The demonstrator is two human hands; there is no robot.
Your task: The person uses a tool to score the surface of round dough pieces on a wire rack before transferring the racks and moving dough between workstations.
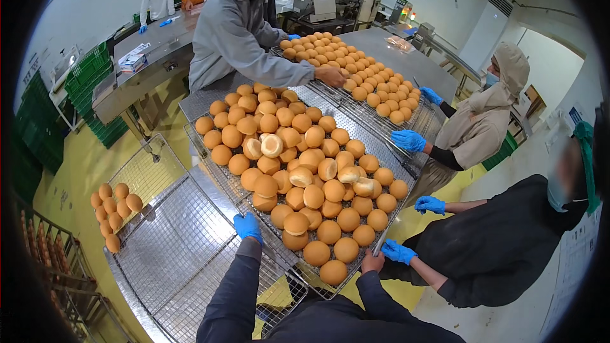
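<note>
A wire cooling rack [274,249] heaped with round golden-brown buns [329,231] lies before me, its near end toward my body. My left hand [247,227], in a blue glove, is closed at the rack's left edge. On the near right, my bare right hand [372,261] wraps round the metal edge. The buns are crowded, some on top of others, and a few show pale undersides [300,176]. Left of this rack, a bare stretch of wire rack [184,248] rests on a metal table.
Across the table, a person in grey [238,32] reaches to a second bun-laden rack [356,67]. Two people [486,108] [502,241] stand at the right. More buns [115,208] sit at the far left. Green crates [95,89] are stacked behind; a rack trolley [57,254] stands lower left.
</note>
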